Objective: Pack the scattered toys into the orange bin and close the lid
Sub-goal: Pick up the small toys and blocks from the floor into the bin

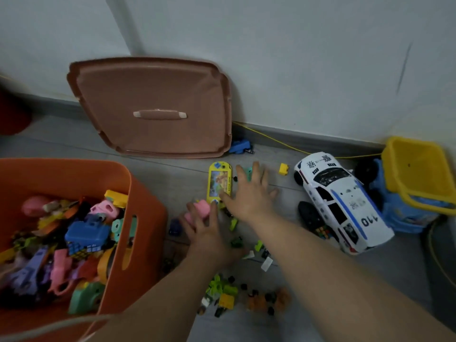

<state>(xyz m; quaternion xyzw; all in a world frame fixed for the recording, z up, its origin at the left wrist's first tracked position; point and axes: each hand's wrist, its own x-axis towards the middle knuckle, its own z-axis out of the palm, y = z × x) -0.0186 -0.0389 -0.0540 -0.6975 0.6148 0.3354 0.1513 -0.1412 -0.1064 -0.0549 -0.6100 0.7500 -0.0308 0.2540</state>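
Note:
The orange bin (145, 218) stands at the left, holding several mixed toys. Its brownish lid (153, 95) leans against the wall behind. My left hand (209, 233) is curled around a pink toy (201, 209) on the floor just right of the bin. My right hand (249, 193) reaches forward with fingers spread, resting by the lower right edge of a yellow handheld water game (218, 183) and partly covering a mint-green toy (248, 172). Small green, yellow and orange pieces (227, 294) lie scattered under my forearms.
A white police car (338, 201) lies at the right, a cube puzzle (323, 230) beside it. A blue truck with a yellow bucket (417, 174) stands in the far right corner. A yellow brick (283, 168), a blue toy (239, 145) and a yellow cord (283, 141) lie along the wall.

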